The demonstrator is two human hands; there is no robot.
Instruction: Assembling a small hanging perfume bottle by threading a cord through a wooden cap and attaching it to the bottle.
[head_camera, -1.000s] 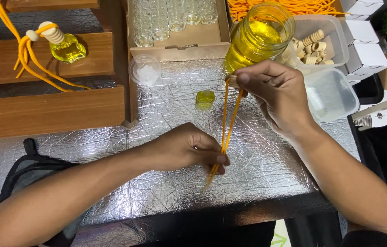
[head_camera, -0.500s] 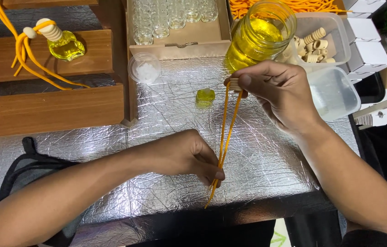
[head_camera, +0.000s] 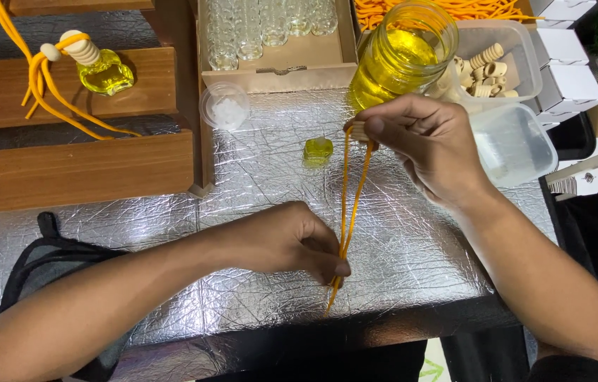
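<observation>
The right hand (head_camera: pixel 430 141) is pinching a wooden cap (head_camera: pixel 360 131) while the left hand (head_camera: pixel 292 240) is pinching the doubled orange cord (head_camera: pixel 347 212) taut through it, likely needing a steady downward draw next.

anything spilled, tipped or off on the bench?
Nothing stands out. The big jar of yellow liquid and the small filled bottle stand upright on dry foil. The orange cord runs taut between the right hand and left hand.
</observation>
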